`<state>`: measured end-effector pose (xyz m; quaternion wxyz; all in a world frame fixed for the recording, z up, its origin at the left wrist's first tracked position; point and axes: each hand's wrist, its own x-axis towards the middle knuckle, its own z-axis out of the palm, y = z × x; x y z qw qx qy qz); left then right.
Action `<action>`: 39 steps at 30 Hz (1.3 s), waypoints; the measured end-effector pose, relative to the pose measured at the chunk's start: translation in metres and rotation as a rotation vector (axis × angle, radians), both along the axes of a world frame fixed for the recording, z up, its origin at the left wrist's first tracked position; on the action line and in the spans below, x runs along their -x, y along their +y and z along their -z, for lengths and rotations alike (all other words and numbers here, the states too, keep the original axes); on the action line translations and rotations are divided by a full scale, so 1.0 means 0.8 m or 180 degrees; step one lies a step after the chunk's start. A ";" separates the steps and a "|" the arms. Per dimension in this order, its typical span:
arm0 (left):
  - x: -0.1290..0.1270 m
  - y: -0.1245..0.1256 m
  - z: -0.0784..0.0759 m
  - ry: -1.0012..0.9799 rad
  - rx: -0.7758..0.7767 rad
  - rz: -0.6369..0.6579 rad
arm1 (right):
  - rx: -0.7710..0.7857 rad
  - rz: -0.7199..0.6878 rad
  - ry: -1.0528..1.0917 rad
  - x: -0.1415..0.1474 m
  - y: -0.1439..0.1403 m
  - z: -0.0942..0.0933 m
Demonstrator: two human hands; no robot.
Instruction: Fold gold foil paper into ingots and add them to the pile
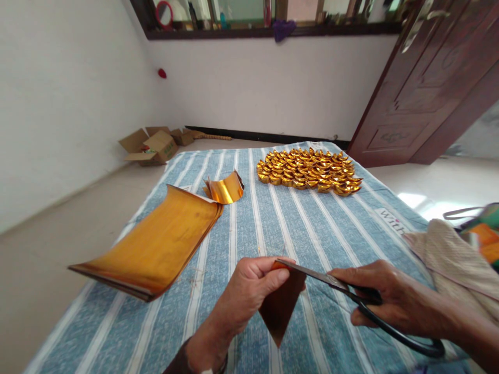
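My left hand (pixel 249 291) pinches the top of a small folded sheet of gold paper (pixel 281 309), whose brown underside hangs down to a point. My right hand (pixel 384 298) grips black-handled scissors (pixel 351 291); the blades lie across the sheet's upper edge, close to my left thumb. A thick stack of long gold paper sheets (pixel 156 244) lies to the left on the blue striped cloth (pixel 273 218). Behind it sit a few curled short gold pieces (pixel 226 188). Several folded gold paper ingots (pixel 310 170) are laid out in rows at the far end.
A beige cloth (pixel 452 259) and a colourful bag (pixel 483 228) sit at the right edge. Open cardboard boxes (pixel 150 146) stand on the floor by the left wall. A dark wooden door (pixel 424 88) stands open at the far right.
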<state>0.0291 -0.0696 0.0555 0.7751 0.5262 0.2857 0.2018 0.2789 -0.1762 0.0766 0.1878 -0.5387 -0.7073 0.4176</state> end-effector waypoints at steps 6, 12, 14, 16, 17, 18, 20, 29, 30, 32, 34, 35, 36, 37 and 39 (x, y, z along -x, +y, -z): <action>-0.001 -0.001 -0.001 0.0055 -0.0019 -0.0048 | -0.0112 -0.0005 0.0000 -0.002 -0.001 0.006; 0.000 -0.001 0.000 -0.0006 0.0046 0.0011 | -0.0102 0.0001 0.0031 -0.003 -0.002 0.007; 0.000 -0.001 0.001 -0.0062 0.0099 0.0022 | -0.0100 0.0008 0.0005 -0.002 -0.002 0.007; 0.000 -0.001 0.002 -0.0101 0.0113 0.0012 | -0.0112 0.0003 -0.0024 -0.002 -0.002 0.006; 0.000 -0.001 0.003 -0.0111 0.0108 0.0015 | -0.0122 -0.0004 -0.0033 -0.002 -0.002 0.006; 0.000 -0.001 0.004 -0.0120 0.0102 0.0022 | -0.0130 -0.0008 -0.0041 -0.001 -0.002 0.005; 0.000 -0.001 0.005 -0.0138 0.0112 0.0028 | -0.0149 -0.0008 -0.0048 -0.001 -0.002 0.005; 0.000 -0.001 0.007 -0.0169 0.0274 0.0067 | -0.0134 0.0032 -0.0003 -0.003 -0.003 0.007; 0.000 -0.001 0.007 -0.0174 0.0282 0.0065 | -0.0132 0.0038 -0.0004 -0.003 -0.003 0.007; 0.000 0.000 0.007 -0.0167 0.0291 0.0045 | -0.0140 0.0033 0.0000 -0.003 -0.003 0.007; -0.001 0.000 0.008 -0.0161 0.0310 0.0019 | -0.0167 0.0018 -0.0005 -0.003 -0.003 0.007; -0.001 0.000 0.008 -0.0160 0.0310 0.0015 | -0.0177 0.0009 -0.0025 -0.004 -0.003 0.008; -0.001 0.000 0.008 -0.0159 0.0311 0.0019 | -0.0190 0.0003 -0.0055 -0.004 -0.003 0.008; -0.001 0.000 0.008 -0.0159 0.0315 0.0024 | -0.0201 -0.0006 -0.0086 -0.004 -0.003 0.008; -0.001 -0.001 0.008 -0.0156 0.0335 0.0035 | -0.0199 -0.0015 -0.0135 -0.004 -0.003 0.009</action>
